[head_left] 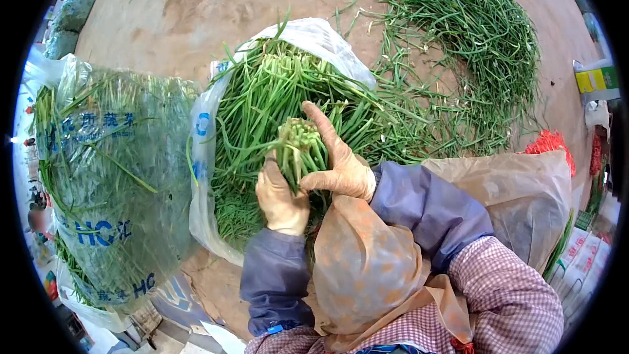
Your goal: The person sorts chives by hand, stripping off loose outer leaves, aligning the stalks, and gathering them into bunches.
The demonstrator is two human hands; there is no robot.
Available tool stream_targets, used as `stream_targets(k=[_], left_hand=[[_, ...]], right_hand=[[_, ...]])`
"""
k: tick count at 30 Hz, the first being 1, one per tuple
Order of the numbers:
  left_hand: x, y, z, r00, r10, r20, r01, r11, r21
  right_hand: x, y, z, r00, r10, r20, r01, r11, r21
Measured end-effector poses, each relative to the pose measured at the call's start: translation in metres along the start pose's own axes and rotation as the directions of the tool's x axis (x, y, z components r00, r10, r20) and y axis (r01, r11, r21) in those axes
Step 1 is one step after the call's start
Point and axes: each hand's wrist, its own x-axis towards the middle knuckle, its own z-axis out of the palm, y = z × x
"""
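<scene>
A bag [124, 183] hides the surface's [144, 33] left edge; greens [485, 33] heap toward its right. My left hand [283, 202] grips a bunch [301, 147]; my right hand [344, 169], open, touches it.

Filled bag [124, 187]: blue "HC汇", "HC", "蔬菜" | open bag [202, 200]: blue "C"
</scene>
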Motion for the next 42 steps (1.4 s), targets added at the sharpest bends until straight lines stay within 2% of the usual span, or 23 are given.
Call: stream_targets(k=[2, 4, 5, 8, 9, 12, 13, 14, 16, 17, 19, 21, 22, 24, 26, 28, 31, 34, 35, 36, 38, 40, 42], left_hand=[[-0.011, -0.003, 0.006, 0.964, 0.255, 0.07, -0.241, 0.738, 0.63], [-0.03, -0.017, 0.009, 0.964, 0.238, 0.12, -0.24, 0.582, 0.777], [-0.04, -0.024, 0.011, 0.984, 0.135, 0.114, -0.172, 0.59, 0.789], [-0.054, -0.041, 0.012, 0.988, 0.126, 0.088, -0.146, 0.59, 0.794], [-0.055, -0.058, 0.012, 0.919, 0.353, 0.176, -0.318, 0.399, 0.86], [-0.062, -0.031, -0.001, 0.931, 0.174, 0.32, -0.362, 0.527, 0.769], [-0.052, 0.0, -0.011, 0.914, 0.147, 0.377, -0.35, 0.757, 0.552], [-0.05, 0.006, -0.026, 0.871, 0.192, 0.453, -0.397, 0.817, 0.417], [-0.036, 0.044, -0.068, 0.806, -0.042, 0.59, -0.227, 0.899, 0.375], [-0.036, 0.046, -0.087, 0.902, -0.136, 0.411, 0.014, 0.958, 0.286], [-0.032, 0.058, -0.096, 0.973, -0.086, 0.214, 0.024, 0.961, 0.276], [-0.015, 0.075, -0.077, 0.928, 0.269, 0.256, -0.367, 0.776, 0.514], [-0.013, 0.073, -0.062, 0.91, 0.141, 0.391, -0.385, 0.639, 0.666], [-0.02, 0.032, -0.029, 0.866, 0.099, 0.49, -0.429, 0.65, 0.627], [-0.027, 0.013, -0.004, 0.897, 0.058, 0.438, -0.365, 0.657, 0.66], [-0.034, 0.009, 0.003, 0.888, 0.091, 0.451, -0.396, 0.651, 0.647], [-0.038, 0.006, -0.001, 0.858, 0.125, 0.498, -0.423, 0.722, 0.548], [-0.031, 0.018, -0.029, 0.844, 0.028, 0.536, -0.224, 0.926, 0.304], [-0.013, 0.03, -0.041, 0.835, -0.052, 0.549, -0.154, 0.934, 0.322], [-0.004, 0.041, -0.044, 0.887, -0.252, 0.386, 0.228, 0.968, 0.108], [0.02, 0.041, -0.038, 0.967, -0.225, 0.116, 0.232, 0.972, -0.047], [0.043, 0.039, -0.019, 0.923, -0.269, 0.274, 0.192, 0.941, 0.278], [0.053, -0.006, 0.016, 0.952, -0.053, 0.3, -0.109, 0.861, 0.497]], right_hand=[[-0.001, 0.002, -0.003, 1.0, 0.023, -0.011, -0.023, 1.0, 0.001], [-0.001, 0.001, -0.002, 0.997, 0.07, -0.027, -0.07, 0.997, -0.011], [0.002, 0.009, 0.0, 0.997, 0.061, -0.05, -0.058, 0.997, 0.055], [0.002, 0.003, 0.0, 0.983, 0.181, -0.011, -0.181, 0.982, 0.055], [-0.001, 0.007, 0.001, 0.983, 0.18, -0.037, -0.173, 0.975, 0.136], [-0.013, 0.012, -0.005, 0.992, 0.123, -0.04, -0.115, 0.982, 0.151], [-0.016, 0.011, -0.005, 0.995, 0.086, -0.05, -0.079, 0.989, 0.129], [-0.02, 0.013, -0.005, 0.994, 0.075, -0.081, -0.061, 0.985, 0.159], [-0.026, 0.016, -0.004, 0.988, 0.052, -0.146, -0.019, 0.976, 0.218], [-0.029, 0.015, -0.006, 0.987, 0.058, -0.152, -0.028, 0.981, 0.193], [-0.03, 0.018, -0.004, 0.99, -0.002, -0.142, 0.018, 0.994, 0.109], [-0.033, 0.018, -0.002, 0.995, 0.032, -0.098, -0.02, 0.992, 0.123], [-0.033, 0.017, -0.001, 0.996, 0.039, -0.082, -0.029, 0.992, 0.123], [-0.029, 0.013, 0.002, 0.998, 0.052, -0.046, -0.046, 0.992, 0.12], [-0.031, -0.003, 0.001, 0.998, 0.052, -0.029, -0.056, 0.987, -0.151], [-0.033, -0.005, -0.001, 0.997, -0.04, -0.068, 0.026, 0.98, -0.2], [-0.035, 0.01, 0.002, 0.993, 0.047, -0.112, -0.057, 0.995, -0.085], [-0.04, 0.018, 0.001, 0.994, -0.049, -0.098, 0.057, 0.995, 0.076], [-0.039, 0.019, 0.0, 0.984, -0.153, -0.094, 0.155, 0.988, 0.004], [-0.042, 0.018, -0.001, 0.984, -0.141, -0.108, 0.142, 0.99, -0.003], [-0.051, 0.013, -0.004, 0.985, -0.111, -0.132, 0.11, 0.994, -0.018], [-0.058, 0.016, -0.007, 0.983, -0.136, -0.124, 0.13, 0.99, -0.053], [-0.063, 0.015, -0.009, 0.983, -0.162, -0.088, 0.155, 0.984, -0.087]])
